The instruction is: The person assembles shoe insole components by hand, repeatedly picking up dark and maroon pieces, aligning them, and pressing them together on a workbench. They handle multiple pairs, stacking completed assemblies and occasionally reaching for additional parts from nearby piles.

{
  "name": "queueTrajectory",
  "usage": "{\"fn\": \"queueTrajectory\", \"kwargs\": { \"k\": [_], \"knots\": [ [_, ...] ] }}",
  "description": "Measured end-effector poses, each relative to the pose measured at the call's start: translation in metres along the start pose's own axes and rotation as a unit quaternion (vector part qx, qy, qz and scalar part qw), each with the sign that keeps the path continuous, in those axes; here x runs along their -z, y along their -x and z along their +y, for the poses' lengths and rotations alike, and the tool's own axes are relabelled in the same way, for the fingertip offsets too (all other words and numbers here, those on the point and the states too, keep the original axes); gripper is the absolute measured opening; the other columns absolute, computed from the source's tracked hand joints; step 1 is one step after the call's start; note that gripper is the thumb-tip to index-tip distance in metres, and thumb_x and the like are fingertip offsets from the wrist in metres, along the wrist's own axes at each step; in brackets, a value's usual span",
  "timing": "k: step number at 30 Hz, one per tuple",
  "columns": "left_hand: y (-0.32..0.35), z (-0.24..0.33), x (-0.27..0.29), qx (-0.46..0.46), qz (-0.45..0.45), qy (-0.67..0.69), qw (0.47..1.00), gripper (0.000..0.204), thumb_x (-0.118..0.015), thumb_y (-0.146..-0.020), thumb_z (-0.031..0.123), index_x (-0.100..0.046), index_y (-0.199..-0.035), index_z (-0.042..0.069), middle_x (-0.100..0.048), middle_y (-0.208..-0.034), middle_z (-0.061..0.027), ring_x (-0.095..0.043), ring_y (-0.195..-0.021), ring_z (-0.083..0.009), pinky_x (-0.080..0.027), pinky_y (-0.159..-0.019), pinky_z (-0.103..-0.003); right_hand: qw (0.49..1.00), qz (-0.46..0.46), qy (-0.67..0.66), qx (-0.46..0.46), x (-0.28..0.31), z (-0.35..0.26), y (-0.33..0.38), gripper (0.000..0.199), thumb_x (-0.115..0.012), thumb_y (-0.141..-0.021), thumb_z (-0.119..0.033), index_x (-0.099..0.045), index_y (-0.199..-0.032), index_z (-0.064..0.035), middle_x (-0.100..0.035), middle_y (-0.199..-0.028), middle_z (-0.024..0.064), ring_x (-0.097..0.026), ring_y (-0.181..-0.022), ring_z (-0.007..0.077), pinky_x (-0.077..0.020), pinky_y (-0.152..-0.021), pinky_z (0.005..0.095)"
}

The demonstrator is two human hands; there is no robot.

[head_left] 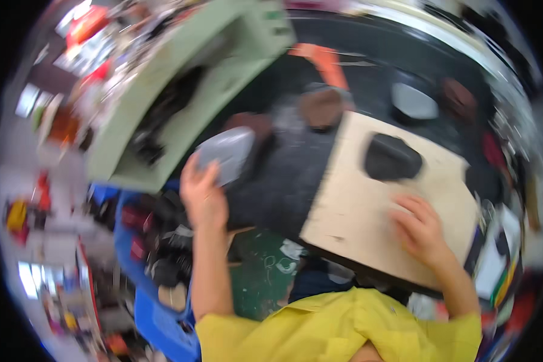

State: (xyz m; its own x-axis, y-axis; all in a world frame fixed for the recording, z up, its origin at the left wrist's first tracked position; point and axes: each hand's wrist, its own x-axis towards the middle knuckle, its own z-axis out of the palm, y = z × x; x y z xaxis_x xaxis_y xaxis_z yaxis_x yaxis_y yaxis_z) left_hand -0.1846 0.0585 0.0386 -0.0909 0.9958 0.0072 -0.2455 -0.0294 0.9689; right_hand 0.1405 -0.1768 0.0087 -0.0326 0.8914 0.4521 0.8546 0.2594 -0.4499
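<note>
My left hand point(205, 190) pinches the near edge of a flat grey rounded piece point(229, 151), beside a green machine housing. A brown piece point(252, 125) lies partly behind it. Over a cream-coloured board point(338, 211) hovers or rests my right hand point(417, 229); its fingers are loosely bent and apart, and I see nothing in them. On the same board, just beyond those fingers, sits a black rounded piece point(394, 157). Motion blur hides what these pieces are made of.
Farther back on the dark table lie a brown piece point(321, 107), an orange strip point(326, 63), a pale grey piece point(414, 101) and another brown one point(460, 98). The green housing point(247, 69) borders the table's left. Below it stands a blue bin point(127, 241) with dark scraps.
</note>
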Motion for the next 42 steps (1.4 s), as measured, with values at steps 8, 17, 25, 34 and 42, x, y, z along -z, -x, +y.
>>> {"fn": "queueTrajectory", "kwargs": {
  "k": [8,17,25,34,42],
  "knots": [
    [-0.029,0.057,-0.003,-0.101,-0.035,-0.034,0.994,0.052,-0.067,-0.088,0.001,-0.047,-0.136,0.001,-0.064,-0.116,-0.0087,-0.062,-0.101,-0.0181,-0.051,-0.086,-0.031,0.986,0.081,-0.005,-0.142,0.024,0.014,0.054,0.023,-0.063,-0.079,0.013,-0.067,-0.098,0.0021,-0.068,-0.102,0.0181,-0.066,-0.095,0.0347,-0.0518,-0.086,0.0383],
    [0.131,-0.035,-0.139,0.056,-0.353,-0.078,0.931,0.06,-0.059,-0.089,-0.01,-0.037,-0.144,-0.003,-0.06,-0.126,-0.017,-0.059,-0.113,-0.0204,-0.046,-0.1,-0.034,0.984,0.169,0.047,0.014,0.032,-0.017,-0.002,0.039,-0.077,-0.078,-0.014,-0.065,-0.114,-0.0059,-0.068,-0.106,0.0107,-0.066,-0.099,0.0309,-0.0535,-0.085,0.0388],
    [0.168,-0.041,-0.166,-0.251,-0.56,-0.306,0.728,0.072,-0.07,-0.082,-0.001,-0.036,-0.146,-0.003,-0.06,-0.117,-0.016,-0.061,-0.105,-0.027,-0.047,-0.094,-0.036,0.978,0.053,-0.114,-0.167,0.034,-0.023,0.046,0.024,-0.069,-0.082,-0.014,-0.063,-0.099,0.0015,-0.067,-0.085,0.0188,-0.066,-0.085,0.0359,-0.0533,-0.07,0.0418],
    [0.181,-0.067,-0.16,-0.373,-0.626,-0.414,0.545,0.042,-0.066,-0.086,0.005,-0.056,-0.127,0.0,-0.06,-0.099,-0.0156,-0.055,-0.086,-0.0341,-0.043,-0.084,-0.043,0.908,0.177,0.254,-0.284,0.087,0.057,0.122,0.007,-0.073,-0.081,-0.014,-0.073,-0.086,-0.0093,-0.066,-0.084,0.0029,-0.06,-0.082,0.0226,-0.0436,-0.075,0.0362],
    [0.187,-0.062,-0.148,-0.094,-0.577,-0.382,0.716,0.025,-0.063,-0.085,0.0,-0.062,-0.11,-0.001,-0.064,-0.105,-0.012,-0.058,-0.102,-0.0258,-0.042,-0.095,-0.038,0.898,0.219,0.251,-0.289,0.087,0.088,0.131,0.01,-0.068,-0.084,-0.015,-0.063,-0.086,-0.0065,-0.06,-0.08,0.0071,-0.058,-0.081,0.0251,-0.0402,-0.076,0.0389]
  ]
}}
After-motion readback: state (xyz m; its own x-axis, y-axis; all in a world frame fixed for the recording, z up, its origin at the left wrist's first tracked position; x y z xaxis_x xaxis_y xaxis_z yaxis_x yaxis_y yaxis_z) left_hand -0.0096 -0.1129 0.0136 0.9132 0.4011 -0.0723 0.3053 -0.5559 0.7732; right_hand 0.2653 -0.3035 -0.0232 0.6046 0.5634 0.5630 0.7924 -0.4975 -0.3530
